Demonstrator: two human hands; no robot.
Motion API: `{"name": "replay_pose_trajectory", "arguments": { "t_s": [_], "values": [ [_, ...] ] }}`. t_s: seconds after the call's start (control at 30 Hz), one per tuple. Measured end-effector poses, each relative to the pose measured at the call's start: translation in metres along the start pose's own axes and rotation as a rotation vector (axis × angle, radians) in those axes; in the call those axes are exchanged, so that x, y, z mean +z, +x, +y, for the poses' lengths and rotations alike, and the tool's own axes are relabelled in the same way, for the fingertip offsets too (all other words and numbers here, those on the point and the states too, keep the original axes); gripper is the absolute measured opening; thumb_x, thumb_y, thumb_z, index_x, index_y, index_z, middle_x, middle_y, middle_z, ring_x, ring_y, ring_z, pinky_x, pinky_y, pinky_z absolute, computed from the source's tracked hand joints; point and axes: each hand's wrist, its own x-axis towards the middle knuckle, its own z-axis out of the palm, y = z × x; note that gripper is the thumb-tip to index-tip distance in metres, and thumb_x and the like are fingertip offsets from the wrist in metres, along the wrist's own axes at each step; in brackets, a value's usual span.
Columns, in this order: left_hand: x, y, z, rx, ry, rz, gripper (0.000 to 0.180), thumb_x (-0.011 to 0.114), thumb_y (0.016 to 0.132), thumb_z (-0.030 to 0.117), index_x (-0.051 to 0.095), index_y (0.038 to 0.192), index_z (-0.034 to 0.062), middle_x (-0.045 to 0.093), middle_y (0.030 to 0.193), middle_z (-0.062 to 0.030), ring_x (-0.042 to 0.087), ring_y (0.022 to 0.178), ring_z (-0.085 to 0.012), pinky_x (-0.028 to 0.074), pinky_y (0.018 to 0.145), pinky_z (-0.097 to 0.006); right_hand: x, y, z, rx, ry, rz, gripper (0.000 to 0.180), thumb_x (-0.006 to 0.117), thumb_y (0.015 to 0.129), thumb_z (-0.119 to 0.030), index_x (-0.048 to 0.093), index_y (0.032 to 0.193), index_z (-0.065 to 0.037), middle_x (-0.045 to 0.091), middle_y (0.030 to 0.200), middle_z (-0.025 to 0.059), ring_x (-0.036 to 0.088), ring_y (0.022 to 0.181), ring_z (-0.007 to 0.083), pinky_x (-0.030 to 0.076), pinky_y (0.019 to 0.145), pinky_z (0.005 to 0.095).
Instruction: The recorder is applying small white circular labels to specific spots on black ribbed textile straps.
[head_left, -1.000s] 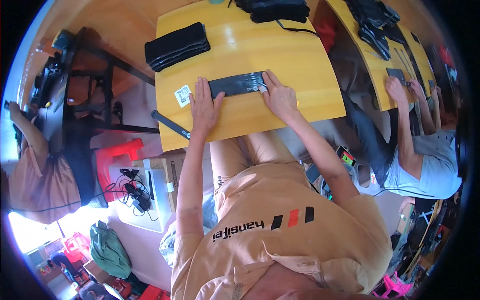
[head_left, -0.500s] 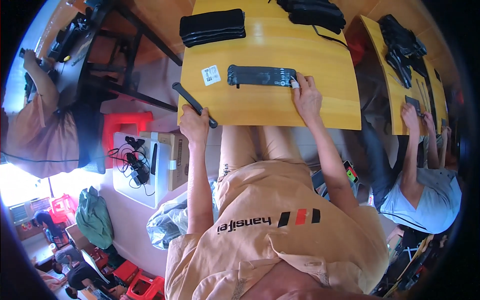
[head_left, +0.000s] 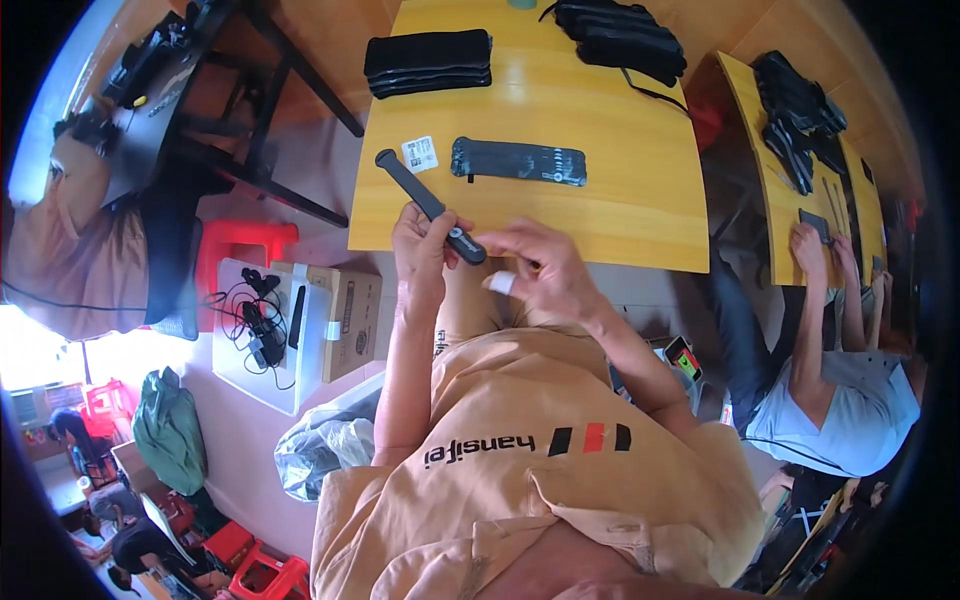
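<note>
A long, slim black tool (head_left: 428, 206) with a rounded head at its far end slants across the near left edge of the yellow wooden table (head_left: 600, 190), its near end wrapped in the left hand (head_left: 420, 250). The right hand (head_left: 540, 268) touches that near end, one finger bandaged white.

Yellow wooden tables (head_left: 620, 190), red stool (head_left: 235, 255)
</note>
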Motion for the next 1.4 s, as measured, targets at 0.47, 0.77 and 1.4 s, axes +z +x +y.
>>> {"name": "replay_pose_trajectory", "arguments": {
  "t_s": [0.47, 0.77, 1.4],
  "values": [
    [0.013, -0.030, 0.012, -0.067, -0.405, -0.266, 0.026, 0.047, 0.092, 0.014, 0.050, 0.109, -0.0050, 0.062, 0.094, -0.0150, 0.063, 0.081, -0.0158, 0.054, 0.069, -0.024, -0.011, -0.005, -0.014, 0.141, 0.416, 0.088, 0.027, 0.059, 0.081, -0.012, 0.061, 0.106, 0.000, 0.050, 0.073, -0.0001, 0.044, 0.065, 0.0076, 0.036, 0.057, 0.0203],
    [0.016, -0.040, 0.028, -0.006, -0.386, -0.285, 0.027, 0.048, 0.091, 0.012, 0.049, 0.110, -0.0063, 0.062, 0.096, -0.0168, 0.063, 0.084, -0.0188, 0.054, 0.075, -0.026, -0.013, -0.018, -0.036, -0.002, -0.088, 0.013, 0.049, 0.048, 0.079, 0.003, 0.047, 0.126, -0.011, 0.062, 0.084, 0.0120, 0.058, 0.064, 0.0233, 0.047, 0.060, 0.0301],
    [0.020, -0.043, 0.027, 0.063, -0.287, -0.274, 0.027, 0.052, 0.089, 0.011, 0.052, 0.110, -0.0058, 0.062, 0.094, -0.0118, 0.062, 0.085, -0.0143, 0.054, 0.074, -0.025, -0.015, -0.017, -0.039, -0.111, -0.299, 0.012, 0.059, 0.048, 0.070, 0.012, 0.051, 0.123, -0.013, 0.062, 0.103, 0.0125, 0.063, 0.075, 0.0305, 0.052, 0.066, 0.0348]
  ]
}}
